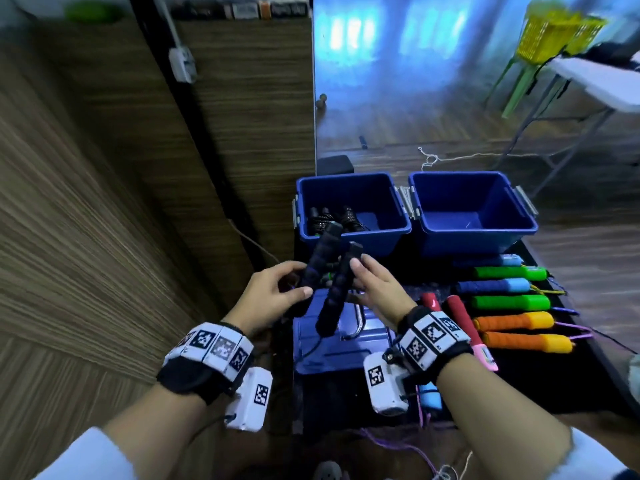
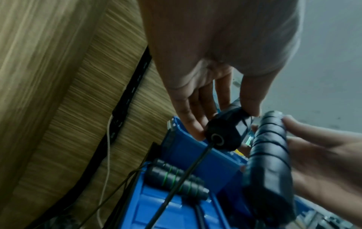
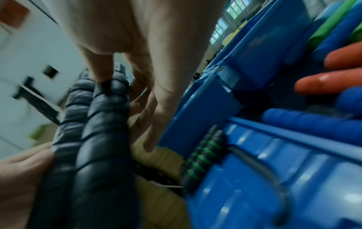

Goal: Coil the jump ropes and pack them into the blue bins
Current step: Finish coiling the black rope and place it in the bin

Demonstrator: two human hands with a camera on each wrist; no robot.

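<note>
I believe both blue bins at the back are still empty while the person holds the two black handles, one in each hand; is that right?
Not quite. Only the right bin is empty; the head view shows the left bin already holding coiled black ropes. The rest stands: the left hand and the right hand each hold one of the black handles.

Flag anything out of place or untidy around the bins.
Loose white string trails across the floor behind the right blue bin, which looks empty. Another tangle of cord lies near the person's feet.
</note>
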